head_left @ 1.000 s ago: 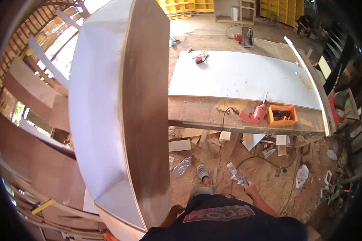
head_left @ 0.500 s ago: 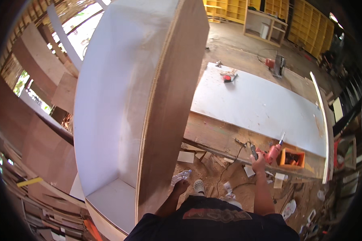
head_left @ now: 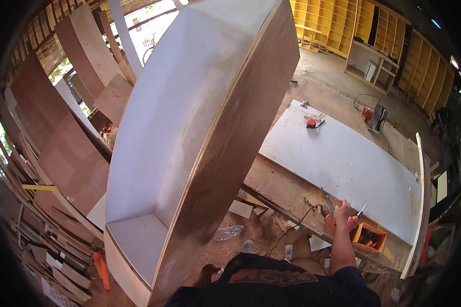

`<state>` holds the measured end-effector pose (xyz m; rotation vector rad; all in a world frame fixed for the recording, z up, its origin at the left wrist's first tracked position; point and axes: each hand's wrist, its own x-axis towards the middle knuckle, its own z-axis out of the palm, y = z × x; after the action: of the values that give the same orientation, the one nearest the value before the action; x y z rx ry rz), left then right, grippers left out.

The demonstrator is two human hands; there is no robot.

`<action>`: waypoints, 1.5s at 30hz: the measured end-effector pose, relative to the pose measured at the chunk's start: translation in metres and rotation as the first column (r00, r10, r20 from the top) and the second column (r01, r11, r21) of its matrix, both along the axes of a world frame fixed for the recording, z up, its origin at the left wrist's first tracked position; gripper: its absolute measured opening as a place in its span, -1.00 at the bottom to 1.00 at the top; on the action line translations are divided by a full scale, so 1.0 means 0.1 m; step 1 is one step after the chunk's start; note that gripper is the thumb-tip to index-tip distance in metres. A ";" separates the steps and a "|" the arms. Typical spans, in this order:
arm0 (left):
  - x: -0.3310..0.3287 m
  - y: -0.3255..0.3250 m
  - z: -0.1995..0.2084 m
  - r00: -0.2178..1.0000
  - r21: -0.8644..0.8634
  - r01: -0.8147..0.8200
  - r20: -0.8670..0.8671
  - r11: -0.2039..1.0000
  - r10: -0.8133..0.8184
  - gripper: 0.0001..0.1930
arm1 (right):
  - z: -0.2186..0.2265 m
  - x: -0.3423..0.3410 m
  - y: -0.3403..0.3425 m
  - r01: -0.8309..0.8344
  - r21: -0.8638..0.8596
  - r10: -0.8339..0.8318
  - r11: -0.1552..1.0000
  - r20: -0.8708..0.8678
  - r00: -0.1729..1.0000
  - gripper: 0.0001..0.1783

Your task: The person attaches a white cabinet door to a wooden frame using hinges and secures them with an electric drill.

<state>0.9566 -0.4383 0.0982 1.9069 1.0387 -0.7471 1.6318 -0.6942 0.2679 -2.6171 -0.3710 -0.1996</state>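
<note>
My right hand (head_left: 341, 212) is closed round a slim dark tool (head_left: 328, 200) over the near edge of the workbench. Just under that hand lies a red power drill (head_left: 352, 222), its bit pointing at the white panel and its cord trailing left. An orange box (head_left: 369, 238) of dark small items sits right beside the drill. Low by my body hangs my left hand (head_left: 208, 271), in shadow beside the tall cabinet; its fingers are too dark to read. The cabinet (head_left: 235, 133), white inside with brown plywood sides, stands tilted in view on my left.
A white panel (head_left: 343, 158) covers much of the bench, with a red tape measure (head_left: 311, 123) on it. Behind it stands a red power saw (head_left: 377, 118). Scraps and clear plastic (head_left: 229, 233) litter the floor. Yellow shelving (head_left: 333, 23) lines the back; plywood sheets (head_left: 74, 158) lean left.
My right hand has shifted up and right, now holding the slim dark tool above the drill. My left hand has dropped lower and nearer my body. The whole view has turned.
</note>
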 end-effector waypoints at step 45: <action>3.83 1.70 5.84 0.185 0.436 -0.833 0.800 0.341 -0.571 -0.66 | -1.53 -4.16 -1.96 0.294 -0.132 -0.264 0.947 -0.841 0.472 -0.58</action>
<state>1.3398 -0.2680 0.6818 2.2758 0.6592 1.7866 1.2159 -0.8906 0.1151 -2.3498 0.4265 0.9736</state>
